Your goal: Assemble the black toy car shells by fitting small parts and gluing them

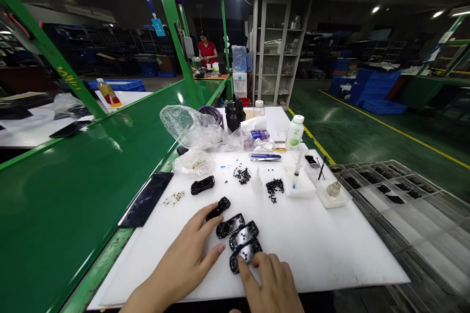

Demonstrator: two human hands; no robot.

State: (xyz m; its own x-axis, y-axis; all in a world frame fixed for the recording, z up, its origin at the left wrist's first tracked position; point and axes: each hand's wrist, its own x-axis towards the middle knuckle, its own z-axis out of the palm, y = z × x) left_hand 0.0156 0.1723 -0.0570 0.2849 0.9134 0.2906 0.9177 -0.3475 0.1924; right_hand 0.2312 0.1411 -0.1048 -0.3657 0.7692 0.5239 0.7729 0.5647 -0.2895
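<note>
Several black toy car bodies lie on the white work board. My left hand has its fingers stretched out and its thumb apart, with the fingertips touching one car body. To the right of that are another car body and a third one. The nearest car body lies against the third, and my right hand rests its index fingertip on it. The other fingers of that hand are bent beside it, not closed around it. Farther back sits a separate car body.
Small black parts lie in two heaps, around a dropper bottle. Pale small parts are at left. A syringe, white bottle and blue pen-like tool stand farther back. A divided tray is at right.
</note>
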